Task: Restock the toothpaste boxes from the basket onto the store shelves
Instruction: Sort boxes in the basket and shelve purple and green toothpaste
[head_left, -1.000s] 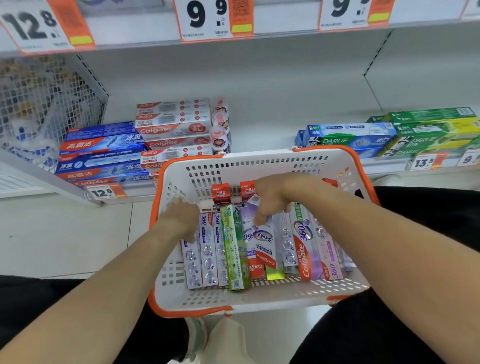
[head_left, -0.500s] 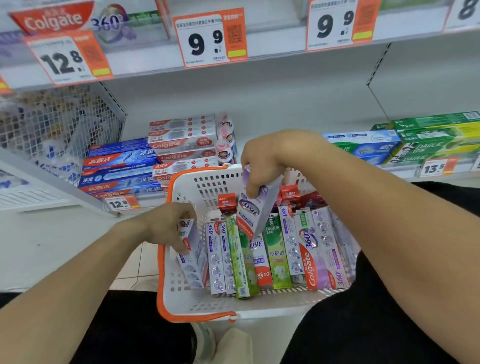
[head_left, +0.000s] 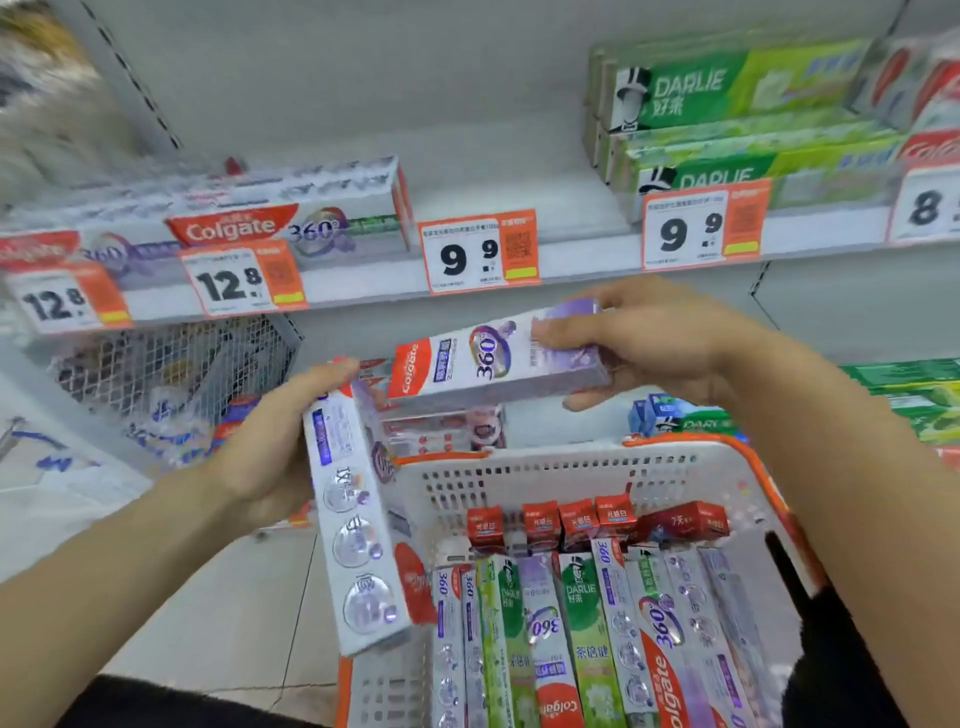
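Both hands now carry stock. Right hand (head_left: 639, 345), at centre right of the frame, grips a purple Colgate 360 box (head_left: 493, 358) by its far end, thumb beneath and fingers over the top; the box lies level, just below the shelf edge (head_left: 363, 288) with its price tags. Left hand (head_left: 280, 441), at centre left, holds a second white box (head_left: 353, 519) by its upper end, so that it hangs steeply tilted beside the basket's left rim. A second ago both hands were down among the boxes in the basket (head_left: 571, 467); half a second ago the right one was just drawing its box out. So the picking is done, and placing looks to be the next step. Matching Colgate 360 boxes (head_left: 291, 218) stand on the shelf at upper left above a 12.8 tag (head_left: 239, 280), probably the right slot. Many boxes remain in the basket, so the restocking looks far from finished.
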